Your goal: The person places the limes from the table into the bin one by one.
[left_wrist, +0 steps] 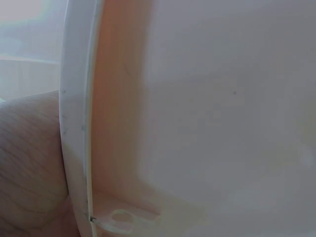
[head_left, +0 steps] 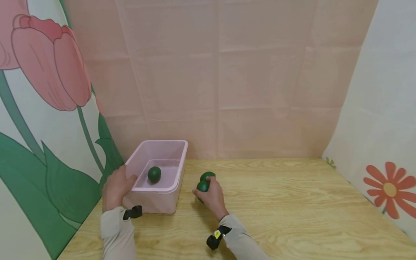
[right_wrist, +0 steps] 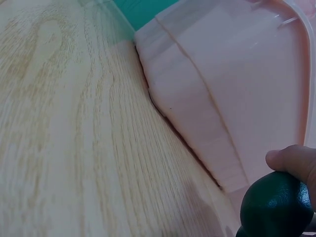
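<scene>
My left hand (head_left: pixel 117 186) grips the left rim of a pale pink plastic bin (head_left: pixel 152 202), thumb over the edge. In the left wrist view, the bin's rim (left_wrist: pixel 76 113) and side are close to the camera. One dark green round fruit (head_left: pixel 154 174) lies inside the bin. To the right of the bin, my right hand (head_left: pixel 212 198) pinches a glossy dark green round fruit (head_left: pixel 203 186) between thumb and fingers. A second such fruit (head_left: pixel 208 176) shows just behind it; whether it is held too is unclear. The right wrist view shows the held fruit (right_wrist: pixel 276 205) beside the bin.
The bin stands on a light wood-grain table (head_left: pixel 279 209), toward its left side. A pink cloth backdrop (head_left: pixel 221 79) rises behind the table. Printed panels flank it, with a tulip (head_left: pixel 52 65) at left and a red flower (head_left: pixel 390 189) at right.
</scene>
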The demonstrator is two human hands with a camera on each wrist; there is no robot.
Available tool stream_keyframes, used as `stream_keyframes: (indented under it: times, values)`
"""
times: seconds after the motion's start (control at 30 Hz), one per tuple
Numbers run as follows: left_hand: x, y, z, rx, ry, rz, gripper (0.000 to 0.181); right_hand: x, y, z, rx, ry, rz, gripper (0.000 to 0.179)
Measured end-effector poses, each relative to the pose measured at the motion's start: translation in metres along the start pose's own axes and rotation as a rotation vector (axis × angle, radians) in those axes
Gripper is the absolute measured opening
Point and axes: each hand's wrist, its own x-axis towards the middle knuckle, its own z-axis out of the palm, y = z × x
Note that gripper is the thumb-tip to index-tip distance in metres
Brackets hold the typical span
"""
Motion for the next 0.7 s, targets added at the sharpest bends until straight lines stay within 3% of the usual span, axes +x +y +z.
stream_keyframes:
  times: [0.7]
  values:
    - [-0.0011,0.0013,-0.0003,-0.008,0.001,-0.003,0.053,-0.0007,-0.0004,-0.0006,-0.009,0.027,0.010,0.064]
